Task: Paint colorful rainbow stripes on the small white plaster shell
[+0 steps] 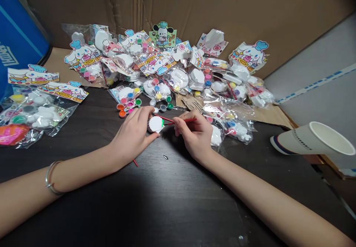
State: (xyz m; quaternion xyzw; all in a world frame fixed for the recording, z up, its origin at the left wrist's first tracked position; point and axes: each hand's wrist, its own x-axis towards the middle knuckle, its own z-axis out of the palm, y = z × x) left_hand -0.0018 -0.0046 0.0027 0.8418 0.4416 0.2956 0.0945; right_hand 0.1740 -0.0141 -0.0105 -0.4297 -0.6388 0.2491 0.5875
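Observation:
Between the thumb and fingers of my left hand [136,128] is a small white scallop shell figure [155,124], with a patch of green paint along its right edge. My right hand [194,134] pinches a thin red paintbrush [190,120], its dark tip pointing left at the green patch. Whether the bristles touch the shell is too small to tell. Another red stick end [135,162] shows below my left wrist, the rest hidden under the hand. Just beyond my fingers stand small open paint pots, among them an orange pot [122,113] and a green pot [170,106].
A heap of bagged white figures with paints [178,78] lines the cardboard at the back. More bags [39,109] lie at the left. A paper cup [300,139] stands at the right edge. One small dark-edged scrap [165,157] lies on the dark table [167,206].

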